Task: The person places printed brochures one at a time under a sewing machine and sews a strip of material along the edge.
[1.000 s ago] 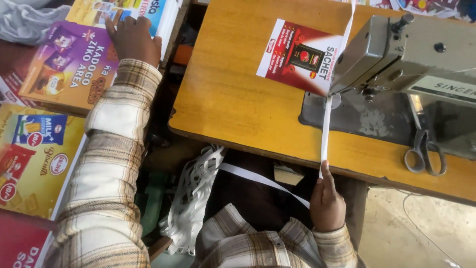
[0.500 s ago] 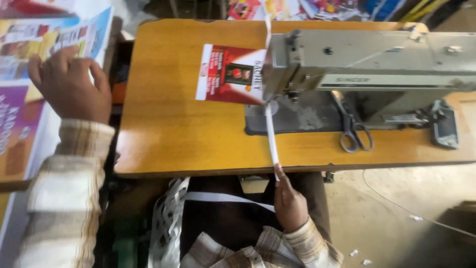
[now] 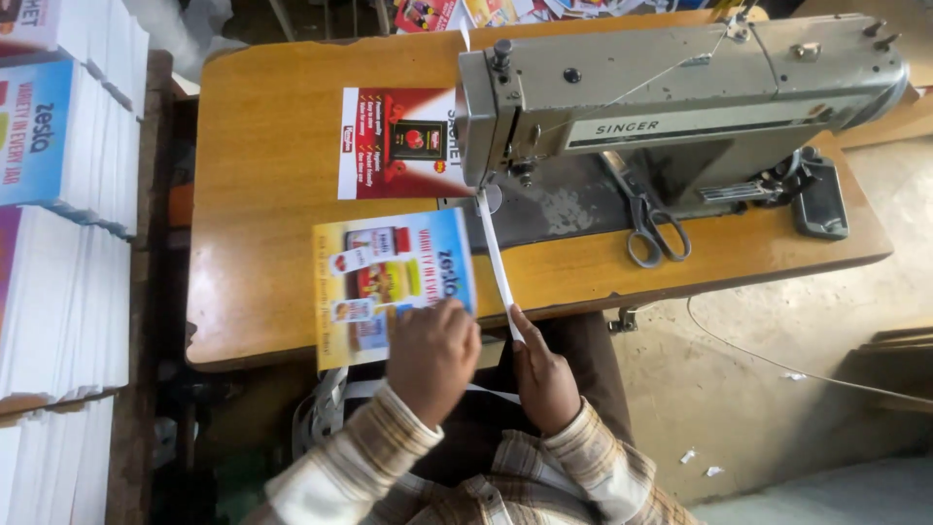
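Pinching the near end of a white strip (image 3: 498, 261) with the right hand (image 3: 542, 377), fingers closed on it just past the near edge of the wooden table (image 3: 262, 146). Strip drawn taut, running far and slightly left, straight up to the needle area under the head of the grey sewing machine (image 3: 671, 107). Left hand (image 3: 432, 358) just beside the right, resting knuckles-up on the near right corner of a yellow and blue printed sheet (image 3: 389, 282), fingers curled down over its edge; whether gripping or only pressing, cannot tell. Sheet lying flat on the table, near edge hanging a little over the table's edge, right edge just beside the strip. Checked sleeves (image 3: 389, 457) on both arms, meeting low in the frame.

Farther on, a red printed sheet (image 3: 397, 144) flat on the table, its right side tucked against the machine head, just apart from the yellow and blue one. Scissors (image 3: 649, 226) lying on the dark machine bed, to the right of the strip, handles toward the near side. Thin thread running along the top of the machine arm.

Out to the left, tall stacks of printed sheets (image 3: 73, 194), white edges showing, a blue-topped stack at the far end. At the far edge, more coloured printed sheets (image 3: 457, 12) scattered. Right of the table, bare concrete floor (image 3: 777, 408) with a thin cord trailing across.
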